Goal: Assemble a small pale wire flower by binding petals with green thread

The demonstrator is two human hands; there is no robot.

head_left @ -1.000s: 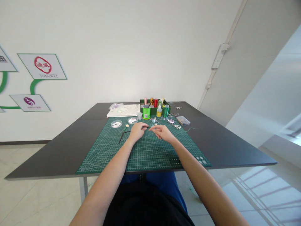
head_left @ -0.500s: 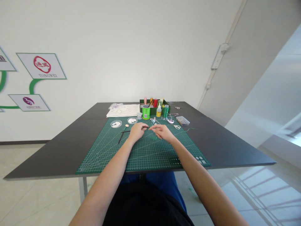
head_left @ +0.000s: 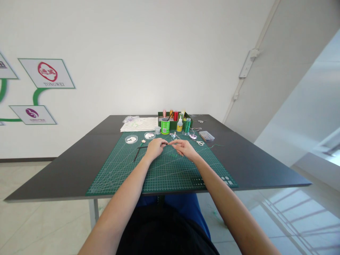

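Note:
My left hand (head_left: pixel 155 148) is closed around a thin dark stick (head_left: pixel 142 147), one end of which sticks out to the left. The fingers of my right hand (head_left: pixel 183 147) are pinched together at the stick's other end, close to my left fingertips. What lies between those right fingers is too small to make out. A faint green thread (head_left: pixel 174 155) shows on the green cutting mat (head_left: pixel 170 177) under my hands. Left of my left hand lie another dark stick (head_left: pixel 137 154) and a small pale flower on a green stem (head_left: pixel 143 141).
Two clear dishes (head_left: pixel 131 139) with white pieces lie at the mat's far left. Behind my hands stand a green can (head_left: pixel 165 126), a glue bottle (head_left: pixel 179 125), a green thread spool (head_left: pixel 187 124) and a box of spools (head_left: pixel 172 125). Scissors (head_left: pixel 199 143) and a clear case (head_left: pixel 206 136) lie right.
My right fingertips have shifted very slightly at the stick's end. The left hand keeps its hold, and the things on the table stay in place.

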